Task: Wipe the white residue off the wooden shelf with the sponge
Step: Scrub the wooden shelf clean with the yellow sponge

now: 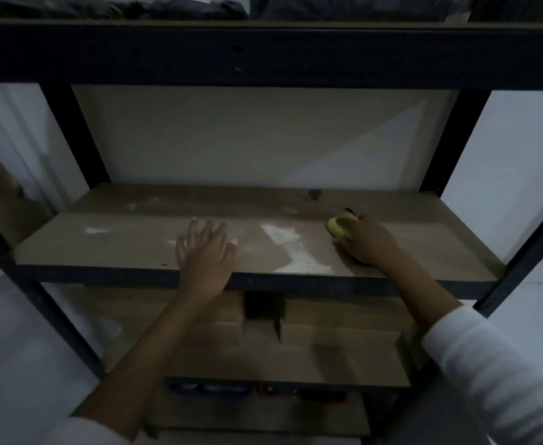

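The wooden shelf [119, 245] spans the middle of the dim view in a black metal rack. A large patch of white residue [291, 248] lies near its front edge, right of centre, and smaller white smears [98, 230] sit further left and toward the back. My right hand [368, 240] grips a yellow sponge [340, 228] and presses it on the board just right of the large patch. My left hand [204, 252] rests flat on the shelf with fingers spread, left of the patch, its wrist over the front edge.
A dark stain [313, 194] marks the back of the board. A black beam [263, 56] of the upper shelf hangs close overhead. Black uprights [77, 136] stand at both sides. Cardboard boxes [344, 319] fill the shelf below.
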